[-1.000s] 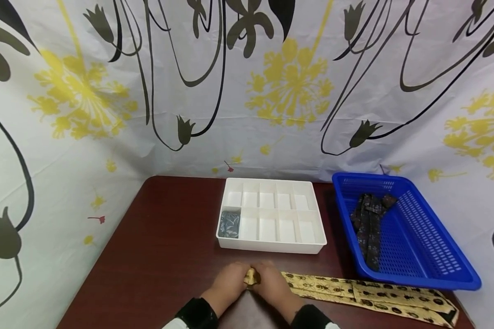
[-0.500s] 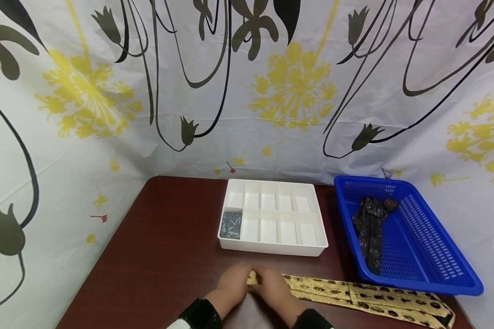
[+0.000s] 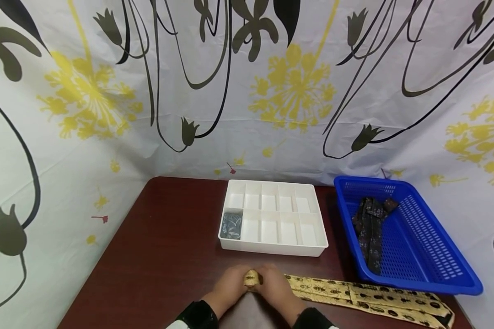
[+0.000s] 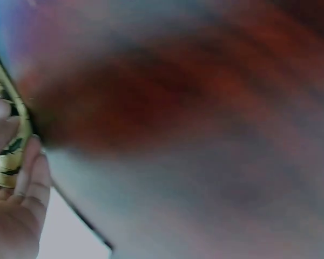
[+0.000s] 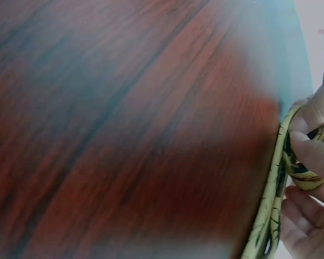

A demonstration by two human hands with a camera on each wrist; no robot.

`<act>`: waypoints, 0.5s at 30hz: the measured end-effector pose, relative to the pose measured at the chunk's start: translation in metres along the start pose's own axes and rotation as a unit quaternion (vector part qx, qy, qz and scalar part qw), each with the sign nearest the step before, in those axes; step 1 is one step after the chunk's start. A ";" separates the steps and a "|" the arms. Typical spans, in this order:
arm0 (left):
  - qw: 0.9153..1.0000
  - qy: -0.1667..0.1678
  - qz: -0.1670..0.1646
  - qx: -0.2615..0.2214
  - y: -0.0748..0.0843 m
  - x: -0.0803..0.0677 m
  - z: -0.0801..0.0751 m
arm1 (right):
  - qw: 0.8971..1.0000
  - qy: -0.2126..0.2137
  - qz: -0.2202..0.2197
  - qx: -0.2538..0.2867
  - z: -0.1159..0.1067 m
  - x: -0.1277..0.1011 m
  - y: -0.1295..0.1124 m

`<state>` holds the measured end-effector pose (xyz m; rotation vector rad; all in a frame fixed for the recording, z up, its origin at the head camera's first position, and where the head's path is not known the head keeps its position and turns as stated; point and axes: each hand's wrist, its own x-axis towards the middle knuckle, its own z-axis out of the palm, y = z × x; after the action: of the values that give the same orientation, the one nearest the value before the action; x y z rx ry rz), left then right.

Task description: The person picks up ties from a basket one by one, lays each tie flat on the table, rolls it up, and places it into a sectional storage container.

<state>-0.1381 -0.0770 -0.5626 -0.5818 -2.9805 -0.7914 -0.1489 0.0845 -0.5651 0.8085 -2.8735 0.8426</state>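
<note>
Pinching the curled end of a yellow patterned tie (image 3: pixel 319 289), left hand (image 3: pixel 231 283) and right hand (image 3: pixel 273 284) close together, the rest stretching rightward across a dark table (image 3: pixel 160 237), past a blue basket (image 3: pixel 420 287).

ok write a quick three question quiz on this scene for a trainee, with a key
1. Fill in: in the white rectangular plastic tray, ___ of the ten compartments holds something.
2. True or false: the dark patterned fabric strip lies inside the blue perforated plastic basket.
3. Multiple choice: what do the left and right hands both hold?
a) the tray
b) the long yellow insect-print fabric strip
c) the basket

Key:
1. One; it holds blue-grey patterned fabric.
2. True.
3. b; both grip its rolled end.
</note>
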 end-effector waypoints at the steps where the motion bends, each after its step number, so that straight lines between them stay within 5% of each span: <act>1: 1.000 -0.002 -0.004 0.020 0.003 0.001 -0.001 | 1.000 -0.003 0.003 -0.001 -0.001 0.000 -0.001; 9: 0.991 -0.033 -0.072 0.111 0.026 0.013 -0.003 | 1.000 -0.017 0.019 0.017 -0.009 0.001 -0.009; 15: 0.994 -0.036 -0.061 0.082 0.020 0.012 -0.005 | 0.999 -0.009 0.031 0.036 -0.007 0.001 -0.006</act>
<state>-0.1428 -0.0585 -0.5477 -0.4345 -3.1334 -0.5318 -0.1479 0.0833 -0.5566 0.7395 -2.9134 0.9553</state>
